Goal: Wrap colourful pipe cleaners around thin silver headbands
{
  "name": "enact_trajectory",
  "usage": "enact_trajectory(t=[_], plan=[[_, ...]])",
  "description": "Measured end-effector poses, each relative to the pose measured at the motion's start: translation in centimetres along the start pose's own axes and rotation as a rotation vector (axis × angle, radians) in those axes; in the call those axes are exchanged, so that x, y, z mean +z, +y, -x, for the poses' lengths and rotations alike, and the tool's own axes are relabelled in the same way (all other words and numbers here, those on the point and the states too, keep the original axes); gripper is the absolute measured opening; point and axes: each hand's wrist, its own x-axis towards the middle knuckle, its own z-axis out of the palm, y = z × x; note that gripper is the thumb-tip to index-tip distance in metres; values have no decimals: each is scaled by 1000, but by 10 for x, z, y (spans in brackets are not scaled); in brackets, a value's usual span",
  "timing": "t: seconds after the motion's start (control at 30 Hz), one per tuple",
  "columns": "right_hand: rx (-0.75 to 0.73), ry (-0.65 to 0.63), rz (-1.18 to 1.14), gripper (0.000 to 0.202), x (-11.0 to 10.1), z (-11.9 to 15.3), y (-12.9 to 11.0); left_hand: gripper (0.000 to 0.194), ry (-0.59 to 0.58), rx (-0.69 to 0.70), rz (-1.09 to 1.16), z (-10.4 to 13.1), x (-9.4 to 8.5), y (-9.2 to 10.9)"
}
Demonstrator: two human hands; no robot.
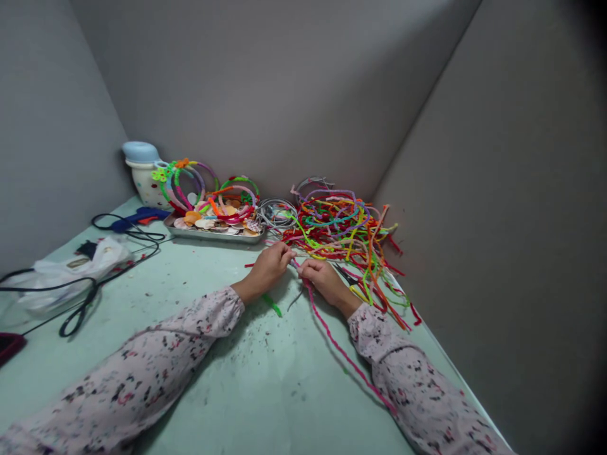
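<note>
A long pink pipe cleaner (334, 341) runs from between my hands down toward my right sleeve. Its upper end is pinched by my left hand (271, 265), fingers closed. Close beside it, my right hand (325, 279) is closed on the same pipe cleaner, thumb and forefinger together. Between the hands a short purplish stretch shows; what it is wrapped on, if anything, is hidden. Under my left wrist lies a green pipe cleaner piece (272, 305). A thin grey strand (294, 299) pokes out below the hands. Scissors (349, 278) with a yellow handle lie partly behind my right hand.
A tangled heap of coloured pipe cleaners (341, 221) is at the back right. Left of it are coiled grey wire (277, 213) and a metal tray (215, 236) of shells and fuzzy hoops. A blue-lidded container (147, 177), a blue glue gun (137, 218), black cable and plastic bag (71, 272) sit left.
</note>
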Motion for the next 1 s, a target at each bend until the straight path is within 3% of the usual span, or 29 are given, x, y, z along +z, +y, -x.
enact_trajectory(t=[0.1, 0.2, 0.33, 0.47, 0.6, 0.87, 1.0], plan=[[23, 0, -17, 15, 0, 0, 3, 21, -41, -31, 65, 1, -1, 1], [46, -26, -118, 19, -3, 0, 10, 25, -193, -100, 378, 2, -4, 2], [71, -39, -223, 17, -5, -1, 17, 31, -257, -164, 625, 4, -6, 2], [59, -65, -226, 19, -4, 0, 14, 28, -263, -110, 557, 4, -6, -2], [42, -83, -94, 21, 0, 2, 6, 21, -195, -78, 439, 3, -4, -6], [-215, 85, 308, 21, 8, 1, -1, 13, 1, -150, 193, 0, 6, -8], [-144, 67, 208, 17, 7, 1, 1, 14, -32, -170, 316, -1, 4, -6]])
